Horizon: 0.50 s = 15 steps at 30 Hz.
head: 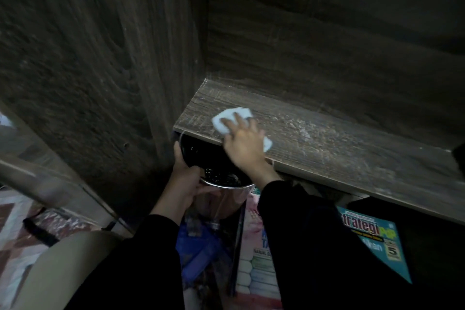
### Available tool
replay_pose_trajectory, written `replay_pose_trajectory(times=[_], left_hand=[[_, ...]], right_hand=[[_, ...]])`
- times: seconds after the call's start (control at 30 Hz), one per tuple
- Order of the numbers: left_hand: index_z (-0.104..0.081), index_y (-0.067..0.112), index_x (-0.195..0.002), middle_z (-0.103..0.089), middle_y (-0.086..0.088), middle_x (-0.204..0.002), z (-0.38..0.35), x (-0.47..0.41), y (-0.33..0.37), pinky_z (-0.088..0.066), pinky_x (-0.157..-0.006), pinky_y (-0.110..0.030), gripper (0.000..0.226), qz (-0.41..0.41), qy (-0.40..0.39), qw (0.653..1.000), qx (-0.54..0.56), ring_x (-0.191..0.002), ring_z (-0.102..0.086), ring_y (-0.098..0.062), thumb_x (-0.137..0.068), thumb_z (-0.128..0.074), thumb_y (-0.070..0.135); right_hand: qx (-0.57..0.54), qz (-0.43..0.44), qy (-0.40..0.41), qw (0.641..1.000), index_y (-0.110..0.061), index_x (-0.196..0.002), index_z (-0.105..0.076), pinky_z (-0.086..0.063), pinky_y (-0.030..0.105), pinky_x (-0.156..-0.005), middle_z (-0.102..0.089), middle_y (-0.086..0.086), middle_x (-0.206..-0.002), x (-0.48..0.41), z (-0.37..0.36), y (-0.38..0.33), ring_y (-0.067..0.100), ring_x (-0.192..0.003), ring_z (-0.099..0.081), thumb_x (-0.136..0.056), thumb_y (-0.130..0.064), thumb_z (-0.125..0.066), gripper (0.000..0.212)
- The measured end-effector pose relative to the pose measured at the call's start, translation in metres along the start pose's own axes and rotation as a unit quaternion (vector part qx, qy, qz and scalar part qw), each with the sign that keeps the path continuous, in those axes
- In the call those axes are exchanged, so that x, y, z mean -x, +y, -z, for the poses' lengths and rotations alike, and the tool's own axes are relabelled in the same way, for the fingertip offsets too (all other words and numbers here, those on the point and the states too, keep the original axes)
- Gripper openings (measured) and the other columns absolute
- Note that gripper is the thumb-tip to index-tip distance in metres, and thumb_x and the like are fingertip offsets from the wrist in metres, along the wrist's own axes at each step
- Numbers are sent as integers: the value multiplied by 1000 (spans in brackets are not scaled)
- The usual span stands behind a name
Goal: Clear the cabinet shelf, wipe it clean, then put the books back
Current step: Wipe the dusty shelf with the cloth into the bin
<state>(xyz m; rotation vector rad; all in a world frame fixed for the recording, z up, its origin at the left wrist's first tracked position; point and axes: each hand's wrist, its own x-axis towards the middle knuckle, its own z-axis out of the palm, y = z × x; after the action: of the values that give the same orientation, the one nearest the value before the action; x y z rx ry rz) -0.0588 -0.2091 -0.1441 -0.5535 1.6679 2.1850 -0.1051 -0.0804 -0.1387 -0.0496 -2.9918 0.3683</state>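
I saw the dark wood-grain cabinet (pixel 88 70) fill most of the view, with its scuffed, dust-streaked wooden shelf (pixel 339 138) running across the right. Below the shelf lay a teal paperback book (pixel 372 241) showing "trategi" in white letters and a boxed "5". Beside it lay a pink book (pixel 259 259) whose print was too blurred to read. A shiny round metal bin (pixel 221 199) with a glossy black liner sat tilted under the shelf's front left edge. The left hand (pixel 187 181) had its grip clamped on the bin's rim. The right hand (pixel 245 145) pressed flat, fingers spread apart, on a white folded cloth (pixel 226 118) at the shelf's left front.
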Motion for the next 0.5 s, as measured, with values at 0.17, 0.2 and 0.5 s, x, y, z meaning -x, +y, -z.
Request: replay_pose_trajectory(times=[0.17,0.2,0.5], left_hand=[[-14,39,-148,-48,-6,-134,-2,-2,-1,-58,-50,-41,81,-16,-8,1000,-1,-83,-62,-25,-90,-40,-11],[-16,39,-148,-47,-6,-136,-1,-3,-2,-58,-50,-43,81,-17,-9,1000,-2,-83,-62,-26,-89,-37,-13],[-20,31,-147,-38,-8,-145,4,-15,-6,-51,-49,-61,91,-24,-29,999,-1,-83,-58,-38,-79,-28,-28]], right_hand=[[-141,163,-54,975,-26,-120,-66,-32,33,-97,-51,1,-141,12,2,-5,27,-122,-42,-83,-8,-49,45],[-214,151,-61,963,-24,-113,-71,-35,28,-93,-58,2,-134,11,8,5,26,-113,-49,-79,-7,-47,44],[-188,-291,240,907,-23,-109,-70,-41,39,-100,-68,8,-115,30,67,200,33,-113,-55,-81,-19,-51,34]])
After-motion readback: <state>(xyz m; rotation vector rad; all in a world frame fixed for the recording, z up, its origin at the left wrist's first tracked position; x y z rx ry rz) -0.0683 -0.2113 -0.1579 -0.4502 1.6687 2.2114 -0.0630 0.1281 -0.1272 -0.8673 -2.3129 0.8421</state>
